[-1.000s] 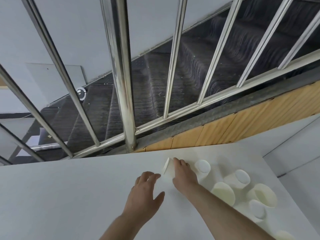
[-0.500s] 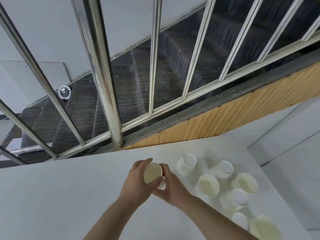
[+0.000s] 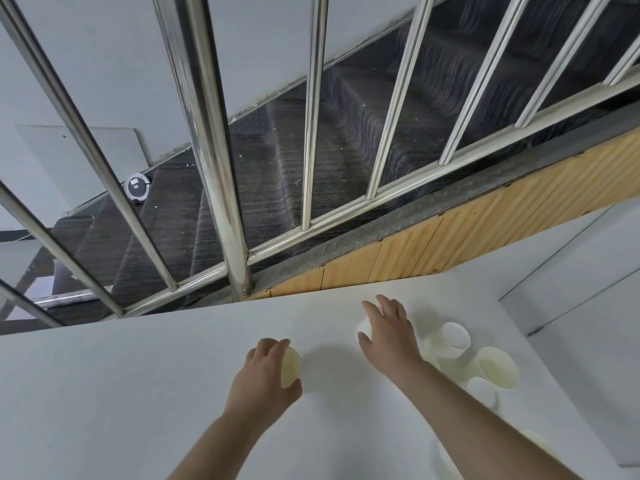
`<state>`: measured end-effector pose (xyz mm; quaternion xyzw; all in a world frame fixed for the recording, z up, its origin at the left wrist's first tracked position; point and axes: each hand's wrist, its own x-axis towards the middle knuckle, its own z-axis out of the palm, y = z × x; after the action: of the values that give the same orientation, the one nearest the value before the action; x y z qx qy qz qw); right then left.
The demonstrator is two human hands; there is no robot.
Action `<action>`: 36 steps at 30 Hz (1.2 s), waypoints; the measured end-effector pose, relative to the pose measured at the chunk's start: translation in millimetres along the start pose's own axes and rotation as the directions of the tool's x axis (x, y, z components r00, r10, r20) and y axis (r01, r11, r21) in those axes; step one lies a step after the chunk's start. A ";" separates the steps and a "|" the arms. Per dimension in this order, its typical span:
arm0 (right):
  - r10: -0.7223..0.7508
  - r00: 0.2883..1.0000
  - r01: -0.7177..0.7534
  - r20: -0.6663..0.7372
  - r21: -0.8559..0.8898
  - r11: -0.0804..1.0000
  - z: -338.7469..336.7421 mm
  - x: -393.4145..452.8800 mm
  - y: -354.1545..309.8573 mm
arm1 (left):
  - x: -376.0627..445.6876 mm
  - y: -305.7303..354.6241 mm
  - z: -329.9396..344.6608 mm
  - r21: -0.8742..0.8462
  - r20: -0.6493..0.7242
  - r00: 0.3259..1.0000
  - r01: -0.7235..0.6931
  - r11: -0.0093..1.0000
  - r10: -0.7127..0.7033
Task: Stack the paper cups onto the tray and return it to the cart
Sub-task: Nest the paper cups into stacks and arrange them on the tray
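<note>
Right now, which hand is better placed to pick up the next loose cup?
The right hand: it is already spread over a cup beside the remaining cups. The left hand is occupied, holding a cup.

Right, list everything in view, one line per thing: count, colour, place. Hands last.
White flat table: one, fills the lower frame.
Cream paper cup in left hand: one, mouth facing right, mid-table.
Cream paper cup under right hand: one, mostly hidden by that hand.
Loose cream paper cups: at least four, clustered on the table's right side; some upside down, some partly hidden by the right forearm.
Shiny steel stair railing: one, beyond the table.
Dark carpeted stairs: one flight, behind the railing.
Round white robot vacuum: one, on a step, upper left.
Light wooden panelling: one band under the stairs.
Left hand: grips its cup.
Right hand: fingers spread over its cup.
</note>
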<state>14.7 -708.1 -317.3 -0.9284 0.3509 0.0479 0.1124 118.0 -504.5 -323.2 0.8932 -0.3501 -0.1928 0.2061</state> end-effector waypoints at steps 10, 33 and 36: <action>0.007 1.000 -0.013 0.023 0.264 0.964 -0.2 5.1 4.9 | 2.6 2.1 0.1 -0.016 -0.053 0.997 -0.063 0.998 0.062; 0.010 1.000 0.011 -0.021 0.793 0.610 -2.4 -32.9 -32.6 | 4.6 38.4 1.6 -0.075 -0.154 0.965 -0.224 0.972 0.210; 0.018 1.000 -0.025 0.018 0.731 0.681 1.0 -30.7 -33.4 | 4.7 43.9 5.9 -0.041 -0.147 0.962 -0.237 0.971 0.229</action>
<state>13.8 -663.8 -307.3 -0.8021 0.3512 -0.0906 0.4745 94.4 -538.6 -307.0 0.8508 -0.4316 -0.1134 0.2776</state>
